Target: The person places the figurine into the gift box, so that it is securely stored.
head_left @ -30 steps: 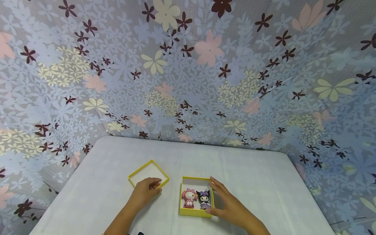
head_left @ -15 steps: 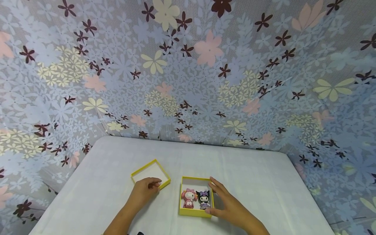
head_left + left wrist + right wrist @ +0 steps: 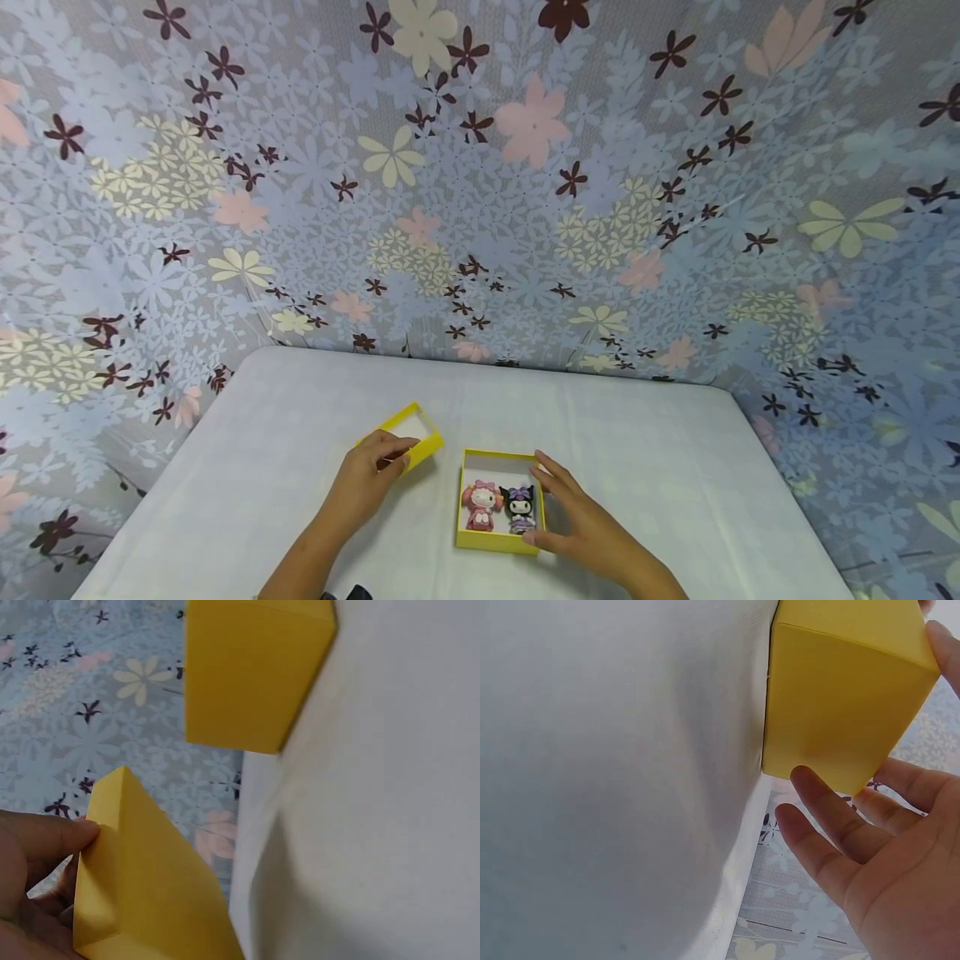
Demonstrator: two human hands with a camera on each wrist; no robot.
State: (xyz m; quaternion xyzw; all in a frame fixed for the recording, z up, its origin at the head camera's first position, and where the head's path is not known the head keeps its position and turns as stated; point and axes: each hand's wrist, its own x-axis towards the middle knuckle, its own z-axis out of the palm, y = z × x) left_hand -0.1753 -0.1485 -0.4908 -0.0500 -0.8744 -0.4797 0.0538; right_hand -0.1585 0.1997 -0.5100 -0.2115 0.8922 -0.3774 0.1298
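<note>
My left hand pinches the near right edge of a yellow box lid, thumb on one side and fingertips on the other. Tilted, with its white inside partly showing, the lid is raised off the table in the left wrist view. My right hand holds the open yellow box at its right side, thumb at the front corner and fingers at the back corner. Inside the box lie a pink figurine and a black-and-purple figurine side by side. The right wrist view shows the box's outer wall.
A white cloth-covered table bears the box. Behind and beside it hangs a flowered fabric backdrop. Small black objects show at the bottom edge, near the left forearm.
The lid has moved right toward the box and tilted up in my left hand, which has risen slightly with it. My right hand and the box have hardly moved.
</note>
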